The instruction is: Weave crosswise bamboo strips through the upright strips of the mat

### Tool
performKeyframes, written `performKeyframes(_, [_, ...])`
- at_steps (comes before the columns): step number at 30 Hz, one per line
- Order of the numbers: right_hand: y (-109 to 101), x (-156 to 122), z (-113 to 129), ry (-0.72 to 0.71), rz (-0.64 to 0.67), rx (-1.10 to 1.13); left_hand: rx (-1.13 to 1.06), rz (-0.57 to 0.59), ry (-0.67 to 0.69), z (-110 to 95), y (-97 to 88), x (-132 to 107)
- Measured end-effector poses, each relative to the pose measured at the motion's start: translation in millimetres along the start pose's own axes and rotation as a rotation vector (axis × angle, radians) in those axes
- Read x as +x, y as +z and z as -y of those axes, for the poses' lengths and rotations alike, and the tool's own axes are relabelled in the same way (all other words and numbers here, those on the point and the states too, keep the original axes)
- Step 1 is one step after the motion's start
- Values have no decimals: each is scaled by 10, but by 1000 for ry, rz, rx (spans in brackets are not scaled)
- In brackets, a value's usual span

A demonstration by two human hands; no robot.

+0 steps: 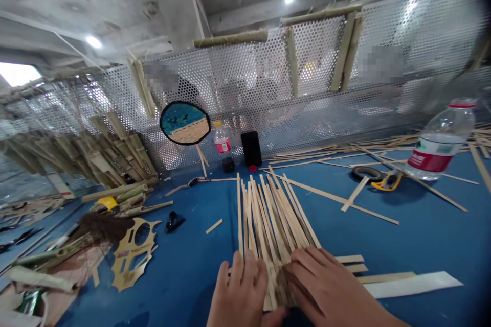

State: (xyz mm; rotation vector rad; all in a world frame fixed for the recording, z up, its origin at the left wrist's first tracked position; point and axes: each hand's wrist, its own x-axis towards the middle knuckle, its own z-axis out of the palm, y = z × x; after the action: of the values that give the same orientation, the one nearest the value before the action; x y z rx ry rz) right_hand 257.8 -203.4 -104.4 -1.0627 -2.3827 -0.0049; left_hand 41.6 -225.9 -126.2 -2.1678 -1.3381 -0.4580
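Observation:
A fan of thin bamboo strips (268, 214) lies on the blue table (422, 235), spreading away from me. Both hands rest on its near end. My left hand (240, 294) lies flat with fingers stretched over the left strips. My right hand (326, 291) presses down on the right side, fingers extended and close together, over a few wider crosswise strips (355, 263). A white paper strip (414, 284) lies just right of my right hand.
Loose bamboo strips (383, 150) scatter the far right. A plastic water bottle (441, 140) stands at right, a tape roll (366, 172) and yellow cutter (387, 181) nearby. A small bottle (221, 143), black phone (251, 148) and round woven fan (184, 122) stand against the perforated metal screen (268, 87). Bamboo offcuts pile at left.

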Motion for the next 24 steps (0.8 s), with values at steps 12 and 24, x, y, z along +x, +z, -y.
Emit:
performKeyframes(12, [-53, -46, -40, -166, 8, -82, -368, 491, 288, 320, -162, 239])
performKeyframes(24, [-445, -345, -398, -328, -25, -227, -653, 359, -327, 977, 268, 1564])
